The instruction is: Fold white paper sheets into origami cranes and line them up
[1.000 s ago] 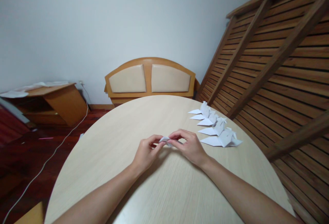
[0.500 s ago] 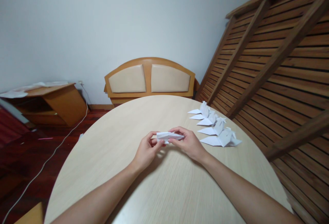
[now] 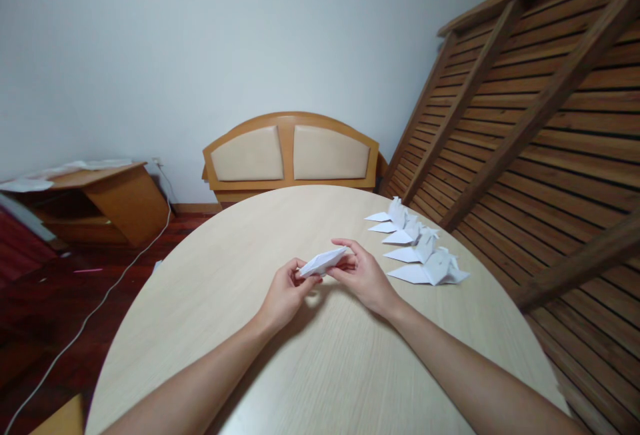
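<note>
A small folded white paper (image 3: 323, 261), pointed towards the upper right, is held between both hands above the middle of the round table (image 3: 240, 235). My left hand (image 3: 286, 292) pinches its left end, thumb in front and fingers behind. At its right side my right hand (image 3: 364, 278) grips the lower edge with the thumb, while the index finger is raised behind the tip. Right of my hands stand several folded white paper birds (image 3: 433, 263) in a slanting row, their long points facing left.
A padded headboard (image 3: 290, 155) stands behind the table against the wall. Large wooden slats (image 3: 540, 122) lean along the right. At the left are a low wooden cabinet (image 3: 120, 205) and a white cable (image 3: 107, 295) on the dark red floor.
The folded paper has been tilted, so its right end now points up and to the right. My right fingers have shifted around it; the row of paper birds is unchanged.
</note>
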Motion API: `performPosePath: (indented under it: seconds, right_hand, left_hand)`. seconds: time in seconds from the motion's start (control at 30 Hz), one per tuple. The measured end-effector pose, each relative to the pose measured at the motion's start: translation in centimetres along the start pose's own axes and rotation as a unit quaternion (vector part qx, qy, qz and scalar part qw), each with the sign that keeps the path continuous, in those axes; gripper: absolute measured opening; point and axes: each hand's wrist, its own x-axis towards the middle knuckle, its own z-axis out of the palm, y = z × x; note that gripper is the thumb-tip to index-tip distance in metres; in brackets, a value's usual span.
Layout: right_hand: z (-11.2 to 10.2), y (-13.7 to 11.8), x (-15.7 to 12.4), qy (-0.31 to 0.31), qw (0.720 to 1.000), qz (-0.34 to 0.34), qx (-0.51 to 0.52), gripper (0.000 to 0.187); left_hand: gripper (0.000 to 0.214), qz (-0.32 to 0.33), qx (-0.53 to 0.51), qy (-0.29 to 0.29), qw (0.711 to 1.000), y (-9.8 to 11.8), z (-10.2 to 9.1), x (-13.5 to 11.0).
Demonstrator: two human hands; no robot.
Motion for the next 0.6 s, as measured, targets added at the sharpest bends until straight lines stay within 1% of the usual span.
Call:
performPosePath:
  seconds: [0.13, 0.2, 0.27, 0.37, 0.47, 0.53, 0.6]
  right_hand:
    - [-0.63, -0.10, 0.01, -0.025, 0.998, -0.020, -0.049, 0.053]
    - [-0.78, -0.09, -0.03, -0.029, 0.997, -0.031, -0.071, 0.053]
    - [-0.76, -0.01, -0.06, -0.025, 0.996, -0.041, -0.078, 0.052]
    - [-0.56, 0.24, -0.05, -0.011, 0.997, -0.049, -0.061, 0.053]
    - [-0.41, 0.50, -0.01, -0.005, 0.999, -0.030, -0.027, 0.058]
    - [-0.40, 0.55, 0.04, -0.014, 1.000, -0.007, -0.015, 0.054]
    - [-0.45, 0.44, 0.11, -0.021, 1.000, 0.008, -0.020, 0.045]
  left_hand:
    - [0.037, 0.052, 0.052, -0.002, 0.997, 0.23, -0.18, -0.04]
    - [0.035, 0.061, 0.060, 0.003, 0.996, 0.25, -0.30, 0.08]
    - [0.035, 0.050, 0.051, 0.011, 0.997, 0.06, -0.38, 0.24]
    - [0.040, 0.007, 0.014, 0.017, 1.000, -0.39, -0.38, 0.40]
    - [0.045, -0.018, -0.015, 0.016, 1.000, -0.49, -0.23, 0.36]
    - [0.046, -0.023, -0.021, 0.017, 0.999, -0.32, -0.10, 0.26]
    - [0.046, -0.028, -0.023, 0.015, 0.999, -0.11, 0.02, 0.16]
